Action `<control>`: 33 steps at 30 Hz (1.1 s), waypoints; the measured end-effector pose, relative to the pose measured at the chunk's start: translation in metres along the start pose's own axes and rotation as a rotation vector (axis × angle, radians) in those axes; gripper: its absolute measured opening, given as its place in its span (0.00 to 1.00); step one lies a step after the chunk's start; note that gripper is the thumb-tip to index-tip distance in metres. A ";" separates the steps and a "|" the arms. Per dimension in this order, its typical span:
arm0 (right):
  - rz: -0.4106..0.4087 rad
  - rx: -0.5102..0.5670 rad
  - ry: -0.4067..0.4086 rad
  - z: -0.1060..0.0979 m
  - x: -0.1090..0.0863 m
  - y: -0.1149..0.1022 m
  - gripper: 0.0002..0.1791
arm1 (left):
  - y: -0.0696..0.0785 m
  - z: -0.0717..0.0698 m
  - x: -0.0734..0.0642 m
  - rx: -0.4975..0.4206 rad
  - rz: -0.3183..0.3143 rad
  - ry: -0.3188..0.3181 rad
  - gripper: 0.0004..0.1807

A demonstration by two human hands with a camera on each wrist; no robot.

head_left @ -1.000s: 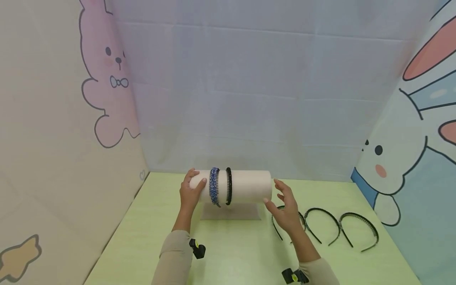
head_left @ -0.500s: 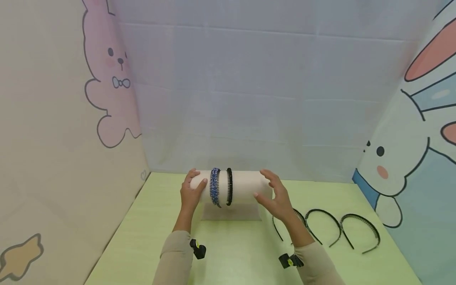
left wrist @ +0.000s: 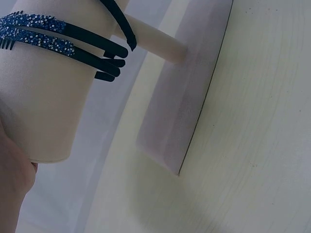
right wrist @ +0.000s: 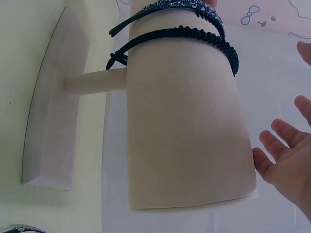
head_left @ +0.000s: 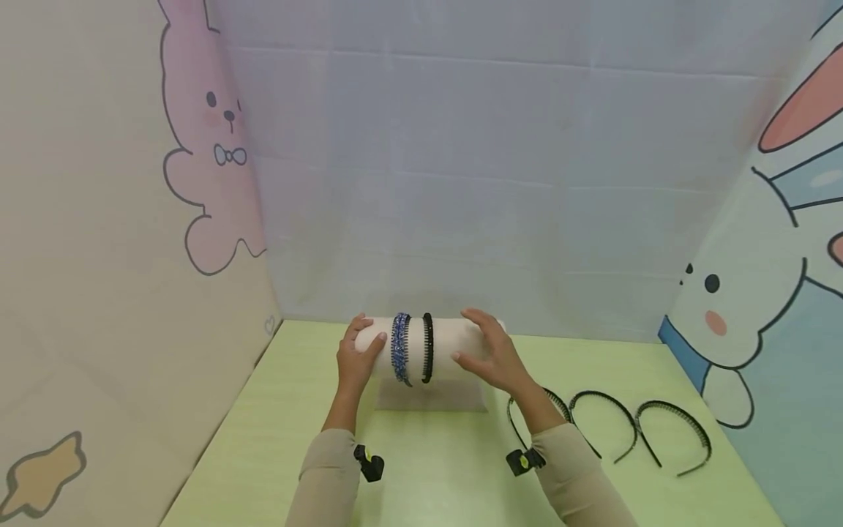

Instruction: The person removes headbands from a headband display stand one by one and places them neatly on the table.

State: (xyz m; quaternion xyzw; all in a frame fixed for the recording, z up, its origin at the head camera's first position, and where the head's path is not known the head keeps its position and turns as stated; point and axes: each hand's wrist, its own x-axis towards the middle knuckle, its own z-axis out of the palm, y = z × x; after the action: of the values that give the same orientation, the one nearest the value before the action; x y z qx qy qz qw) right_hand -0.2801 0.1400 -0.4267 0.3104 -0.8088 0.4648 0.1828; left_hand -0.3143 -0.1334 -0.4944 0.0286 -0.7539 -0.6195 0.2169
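Note:
A pale cylindrical headband stand (head_left: 451,334) lies level on its post above a flat base (left wrist: 167,126). Around its left part sits blue glittery headwear, a headband (head_left: 399,350) that shows as two close strips in the left wrist view. To the right of it is a black headband (head_left: 428,350). My left hand (head_left: 356,360) grips the cylinder's left end, thumb in front, fingers over the top. My right hand (head_left: 497,360) is at the right end, thumb and fingers spread. In the right wrist view its fingers (right wrist: 286,133) are beside the cylinder; contact there is unclear.
On the light green table (head_left: 421,468), several dark toothed headbands lie to the right: one (head_left: 558,401) partly behind my right forearm, another (head_left: 602,396) in the middle, one (head_left: 688,416) farthest right. A pale cloth wall (head_left: 421,183) stands behind.
My right hand has moved left from beyond the stand's right end until it overlaps that end in the head view. My left hand keeps its grip. The headbands stay where they were.

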 end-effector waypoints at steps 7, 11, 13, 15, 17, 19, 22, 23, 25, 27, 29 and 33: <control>0.015 -0.061 -0.076 0.008 0.020 0.003 0.38 | 0.002 0.001 0.000 0.005 0.018 -0.001 0.21; 0.006 -0.094 -0.130 0.013 0.031 0.006 0.36 | 0.001 0.001 -0.001 0.012 0.013 0.003 0.21; 0.012 -0.108 -0.153 0.015 0.036 0.009 0.33 | 0.001 0.002 -0.002 0.012 0.014 0.006 0.21; 0.022 -0.117 -0.177 0.017 0.041 0.011 0.32 | 0.000 0.002 -0.002 0.009 0.015 0.006 0.21; 0.044 -0.129 -0.209 0.019 0.044 0.014 0.31 | 0.000 0.002 -0.001 0.008 0.017 0.005 0.20; 0.064 -0.150 -0.246 0.022 0.047 0.017 0.31 | 0.000 0.002 -0.001 0.005 0.015 0.002 0.20; 0.089 -0.184 -0.293 0.025 0.050 0.018 0.32 | -0.001 0.002 -0.002 0.007 0.004 -0.001 0.20; 0.096 -0.199 -0.308 0.025 0.051 0.018 0.33 | -0.001 0.002 -0.003 0.007 0.001 -0.001 0.20; 0.111 -0.217 -0.338 0.026 0.054 0.017 0.33 | -0.001 0.002 -0.002 0.013 0.001 0.002 0.20; 0.123 -0.249 -0.370 0.027 0.058 0.016 0.34 | -0.001 0.002 -0.001 0.017 0.011 0.008 0.20; 0.132 -0.323 -0.410 0.029 0.060 0.015 0.34 | -0.001 0.001 0.000 0.017 0.020 0.016 0.19; 0.112 -0.488 -0.451 0.035 0.061 0.014 0.36 | -0.001 0.000 0.000 0.016 0.024 0.016 0.20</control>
State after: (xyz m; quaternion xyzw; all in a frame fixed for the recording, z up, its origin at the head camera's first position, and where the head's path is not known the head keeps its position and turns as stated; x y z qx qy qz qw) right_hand -0.3348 0.0948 -0.4171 0.3075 -0.9322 0.1863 0.0423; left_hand -0.3148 -0.1333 -0.4953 0.0261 -0.7573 -0.6107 0.2301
